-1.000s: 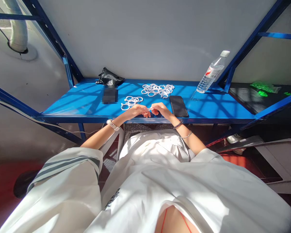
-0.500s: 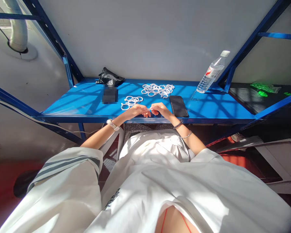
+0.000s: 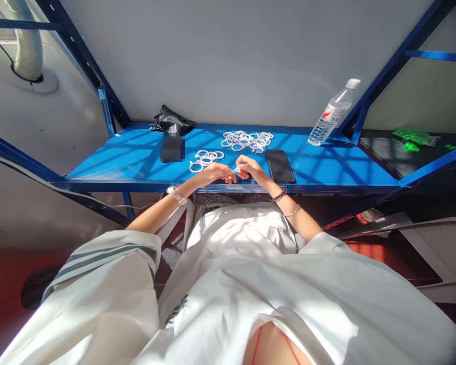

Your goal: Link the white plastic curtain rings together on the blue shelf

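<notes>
Sunlit blue shelving [image 3: 137, 167] against a grey wall carries everything in view, and the work is done just above the middle of its front edge. A small white ring [image 3: 236, 170] is pinched between the two hands at that spot: the left hand [image 3: 216, 173] is closed on it from the left with thumb and fingertips, and the right hand [image 3: 251, 169] is closed on it from the right, fingers curled and raised a little. The ring is too small for its opening or its axis to be made out; it lies crosswise between the fingertips, equally near to both hands.

A small group of white rings [image 3: 205, 159] is laid just behind the left hand, nearer to it than to the right. A larger heap of rings [image 3: 247, 141] is set farther back toward the rear edge, roughly behind the right hand. A dark phone [image 3: 280, 166] is placed flat just beside the right hand, toward the right end. A water bottle [image 3: 332, 114] is leaned at the right rear corner, and a crumpled black bag [image 3: 171, 121] is seen at the rear edge toward the left.
</notes>
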Tool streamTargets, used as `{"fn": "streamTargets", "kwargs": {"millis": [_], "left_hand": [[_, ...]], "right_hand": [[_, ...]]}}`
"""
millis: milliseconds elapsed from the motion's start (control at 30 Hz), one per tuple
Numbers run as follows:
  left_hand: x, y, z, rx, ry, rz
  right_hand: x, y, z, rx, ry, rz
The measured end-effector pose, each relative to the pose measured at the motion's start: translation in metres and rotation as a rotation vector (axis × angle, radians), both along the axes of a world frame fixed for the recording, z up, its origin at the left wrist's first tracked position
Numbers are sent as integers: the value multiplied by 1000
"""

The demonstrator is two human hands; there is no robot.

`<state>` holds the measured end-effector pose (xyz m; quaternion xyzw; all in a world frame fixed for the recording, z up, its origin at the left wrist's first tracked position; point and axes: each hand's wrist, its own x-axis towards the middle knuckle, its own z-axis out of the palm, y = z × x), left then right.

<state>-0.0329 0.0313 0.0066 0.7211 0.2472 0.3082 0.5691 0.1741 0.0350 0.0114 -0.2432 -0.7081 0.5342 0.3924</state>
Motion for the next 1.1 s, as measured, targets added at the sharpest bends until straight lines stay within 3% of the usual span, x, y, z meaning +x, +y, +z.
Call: {"fn": "streamTargets", "kwargs": {"millis": [267,1100], "left_hand": [[0,3,-3,-26,-5,29],[-2,5,-6,33,34,16]], "right_hand": [[1,-4,7,-18,-99,48],[1,-2,4,-18,-85,52]]}}
